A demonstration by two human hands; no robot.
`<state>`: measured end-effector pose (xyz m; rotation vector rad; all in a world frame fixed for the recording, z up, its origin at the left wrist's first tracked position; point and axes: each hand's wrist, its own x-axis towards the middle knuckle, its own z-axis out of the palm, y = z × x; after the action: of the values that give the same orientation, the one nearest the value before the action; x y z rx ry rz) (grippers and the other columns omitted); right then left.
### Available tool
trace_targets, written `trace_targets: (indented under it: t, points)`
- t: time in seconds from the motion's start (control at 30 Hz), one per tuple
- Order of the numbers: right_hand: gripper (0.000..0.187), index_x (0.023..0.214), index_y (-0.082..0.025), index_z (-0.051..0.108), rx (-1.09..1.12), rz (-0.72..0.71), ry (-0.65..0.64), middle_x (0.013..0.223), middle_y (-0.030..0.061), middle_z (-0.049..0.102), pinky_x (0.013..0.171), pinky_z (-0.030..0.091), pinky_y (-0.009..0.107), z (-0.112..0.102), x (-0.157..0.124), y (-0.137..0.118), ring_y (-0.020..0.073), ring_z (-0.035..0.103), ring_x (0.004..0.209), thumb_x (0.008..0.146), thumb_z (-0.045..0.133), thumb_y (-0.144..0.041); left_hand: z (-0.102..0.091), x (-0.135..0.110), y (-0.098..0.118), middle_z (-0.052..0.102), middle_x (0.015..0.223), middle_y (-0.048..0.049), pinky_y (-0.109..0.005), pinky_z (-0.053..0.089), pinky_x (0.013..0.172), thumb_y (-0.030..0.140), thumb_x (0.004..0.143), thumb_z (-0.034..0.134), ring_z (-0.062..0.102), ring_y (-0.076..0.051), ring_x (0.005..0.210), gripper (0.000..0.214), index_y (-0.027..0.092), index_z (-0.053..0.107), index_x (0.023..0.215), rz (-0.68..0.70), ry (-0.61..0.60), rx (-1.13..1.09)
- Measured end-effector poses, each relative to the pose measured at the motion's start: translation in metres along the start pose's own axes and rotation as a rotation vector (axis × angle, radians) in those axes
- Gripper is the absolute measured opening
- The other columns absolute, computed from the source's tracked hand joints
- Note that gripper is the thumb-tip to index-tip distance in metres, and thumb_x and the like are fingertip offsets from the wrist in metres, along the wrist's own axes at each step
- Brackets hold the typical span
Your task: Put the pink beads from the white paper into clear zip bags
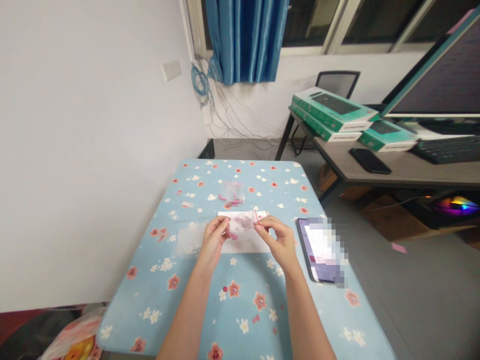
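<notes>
Over a white sheet [243,246] on the table, my left hand [215,237] is closed in a pinch, with a small cluster of pink beads [233,236] at its fingertips. Thumb and forefinger of my right hand [278,237] pinch a thin red cord [256,216], whose end loops up above them. Whether the cord runs across to the beads is too fine to make out. Between the hands, a blurry pinkish patch [243,221] shows on the sheet. Beyond it lies a clear zip bag [233,190] with pink beads [235,202] at its lower edge.
Clear plastic bags [189,240] lie left of the sheet. A phone [318,250] rests near the right edge of the flowered table [165,295]. One loose red bead [225,289] sits near my forearms. Keyboard boxes [333,112] are stacked on the desk [337,155] at right.
</notes>
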<state>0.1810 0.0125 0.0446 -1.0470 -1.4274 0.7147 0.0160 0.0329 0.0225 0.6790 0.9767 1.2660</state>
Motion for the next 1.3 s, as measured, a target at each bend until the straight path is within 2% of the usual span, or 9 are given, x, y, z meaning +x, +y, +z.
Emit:
trace_targets:
  t: [0.1,0.2,0.37,0.47,0.6,0.7,0.83,1.07,1.3]
  points:
    - [0.011,0.074,-0.021,0.066,-0.007,-0.002,0.003,0.070,0.0021,0.061,0.062,0.044,0.030,0.002,0.000,-0.002,0.0154,0.055,0.067,0.081,0.062,-0.029,0.000,0.000,0.000,0.043,0.057,0.0063,-0.018,0.038,0.052,0.039,0.062,0.075,0.041,-0.006,0.052,0.032,0.015,0.057,0.072,-0.009,-0.002,0.012]
    - [0.011,0.073,-0.021,0.066,0.059,0.011,0.001,0.074,0.0035,0.064,0.066,0.046,0.032,0.005,-0.001,-0.002,0.0172,0.058,0.073,0.080,0.063,-0.029,0.000,0.000,-0.001,0.044,0.056,0.0063,-0.017,0.036,0.050,0.039,0.062,0.075,0.042,-0.005,0.050,0.031,0.015,0.057,0.072,-0.044,-0.020,0.055]
    - [0.010,0.069,-0.021,0.065,0.183,0.057,-0.013,0.073,0.0024,0.065,0.069,0.046,0.032,0.009,-0.002,0.002,0.0155,0.058,0.071,0.077,0.067,-0.027,-0.001,0.000,-0.003,0.044,0.055,0.0068,-0.016,0.035,0.047,0.040,0.061,0.075,0.041,-0.005,0.048,0.031,0.015,0.058,0.071,-0.097,-0.026,0.084]
    - [0.014,0.065,-0.020,0.063,0.254,0.062,0.012,0.076,0.0030,0.063,0.064,0.048,0.030,0.011,-0.002,0.003,0.0160,0.059,0.074,0.075,0.069,-0.029,0.000,-0.001,-0.003,0.041,0.053,0.0076,-0.016,0.033,0.044,0.040,0.062,0.075,0.040,-0.004,0.046,0.031,0.016,0.057,0.071,-0.099,-0.027,0.083]
    - [0.020,0.065,-0.019,0.061,0.379,0.223,0.016,0.078,0.0029,0.061,0.046,0.047,0.025,0.015,-0.004,0.003,0.0137,0.060,0.060,0.072,0.071,-0.035,0.002,-0.001,-0.002,0.041,0.051,0.0083,-0.016,0.031,0.042,0.042,0.062,0.074,0.040,-0.004,0.042,0.032,0.016,0.056,0.071,-0.104,-0.041,0.088]
    - [0.021,0.065,-0.019,0.062,0.439,0.277,0.017,0.076,0.0032,0.062,0.039,0.046,0.022,0.016,-0.006,0.004,0.0151,0.062,0.061,0.070,0.072,-0.036,0.002,-0.001,-0.003,0.042,0.051,0.0083,-0.016,0.031,0.041,0.042,0.063,0.074,0.040,-0.004,0.041,0.033,0.016,0.056,0.071,-0.103,-0.048,0.095]
    - [0.016,0.066,-0.020,0.064,0.363,0.210,0.051,0.074,0.0029,0.061,0.045,0.052,0.024,0.014,-0.005,0.007,0.0156,0.060,0.068,0.072,0.072,-0.033,0.001,0.000,-0.002,0.042,0.051,0.0085,-0.016,0.031,0.041,0.042,0.061,0.075,0.040,-0.003,0.041,0.035,0.016,0.056,0.072,-0.088,-0.012,0.080]
    - [0.016,0.067,-0.020,0.062,-0.028,0.071,0.094,0.083,0.0045,0.058,0.057,0.051,0.025,0.007,-0.003,0.007,0.0156,0.057,0.078,0.079,0.064,-0.030,-0.002,0.001,-0.001,0.045,0.052,0.0078,-0.017,0.039,0.047,0.041,0.063,0.075,0.044,-0.005,0.045,0.033,0.016,0.057,0.076,-0.001,0.033,0.015]
    - [0.022,0.065,-0.019,0.065,-0.004,0.089,0.075,0.093,0.0075,0.060,0.064,0.049,0.028,0.005,-0.002,0.010,0.0183,0.059,0.085,0.081,0.062,-0.033,-0.001,0.000,-0.003,0.055,0.066,0.0023,-0.020,0.046,0.057,0.046,0.064,0.073,0.053,-0.008,0.059,0.039,0.015,0.063,0.086,-0.031,0.054,0.033]
